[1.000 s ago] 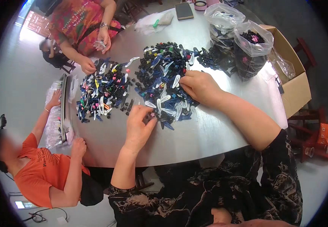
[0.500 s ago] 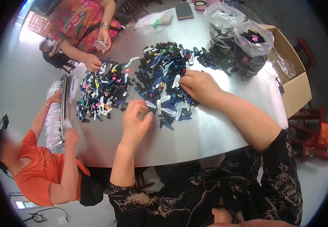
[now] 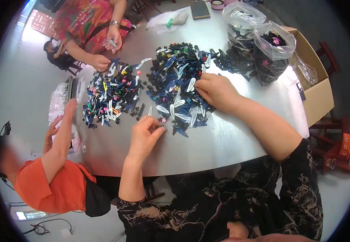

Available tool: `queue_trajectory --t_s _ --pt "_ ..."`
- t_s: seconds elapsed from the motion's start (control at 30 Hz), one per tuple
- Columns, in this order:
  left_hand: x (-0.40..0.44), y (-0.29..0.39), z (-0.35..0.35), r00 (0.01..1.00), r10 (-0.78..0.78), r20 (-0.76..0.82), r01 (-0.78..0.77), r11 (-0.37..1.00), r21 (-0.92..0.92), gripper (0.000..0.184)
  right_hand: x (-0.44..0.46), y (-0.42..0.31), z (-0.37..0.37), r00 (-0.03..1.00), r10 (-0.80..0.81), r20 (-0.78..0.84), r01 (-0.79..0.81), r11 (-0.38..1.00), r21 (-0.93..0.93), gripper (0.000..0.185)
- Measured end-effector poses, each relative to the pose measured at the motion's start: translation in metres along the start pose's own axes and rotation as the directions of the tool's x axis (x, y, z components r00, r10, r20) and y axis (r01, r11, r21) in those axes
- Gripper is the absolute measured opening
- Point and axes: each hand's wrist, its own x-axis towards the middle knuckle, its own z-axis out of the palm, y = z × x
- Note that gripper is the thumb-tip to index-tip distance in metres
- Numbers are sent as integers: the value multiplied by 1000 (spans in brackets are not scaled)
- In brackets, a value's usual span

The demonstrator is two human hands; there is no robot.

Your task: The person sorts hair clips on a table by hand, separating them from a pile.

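A large pile of hair clips (image 3: 171,76), black, navy and white with small colourful claw clips among them, lies on the metal table in front of me. My right hand (image 3: 219,92) rests at the pile's right side, its fingers curled together beside a white snap clip (image 3: 191,84); what its fingertips hold is hidden. My left hand (image 3: 144,136) is at the pile's near left edge, thumb and fingers brought together near a small pink clip (image 3: 163,120). Whatever lies between those fingertips is too small to name. A white clip (image 3: 150,110) lies just beyond the left hand.
A second clip pile (image 3: 112,92) lies to the left, where a co-worker's hand (image 3: 99,63) reaches in. Another person in an orange shirt (image 3: 46,181) works at the left edge. Clear bags of clips (image 3: 268,60), a cardboard box (image 3: 318,94) and a phone (image 3: 199,9) are around the far right.
My left hand has moved down and slightly right, from over the pile's left edge to the table, its fingers closing. The right hand stays at the pile. The orange-shirted person's arms have shifted.
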Motion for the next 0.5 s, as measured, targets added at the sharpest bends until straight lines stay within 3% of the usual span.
queue_trajectory --t_s 0.1,0.2,0.27,0.4,0.5 --pt "-1 1 3 1000 22 3 -22 999 41 14 0 1 1 1000 -7 -5 7 1000 3 7" --pt "-1 -2 0 999 -4 36 4 1000 18 15 0 1 1 1000 -8 -13 8 1000 12 8" --pt "-1 -4 -1 998 -41 49 46 994 -103 16 0 0 1 1000 -9 -21 10 1000 20 8" --pt "-2 -2 -3 996 -41 74 47 995 -85 18 0 0 0 1000 -9 -13 10 1000 14 8" --pt "-2 -3 -2 998 43 49 -40 998 -51 18 0 1 0 1000 -4 -2 4 1000 13 8"
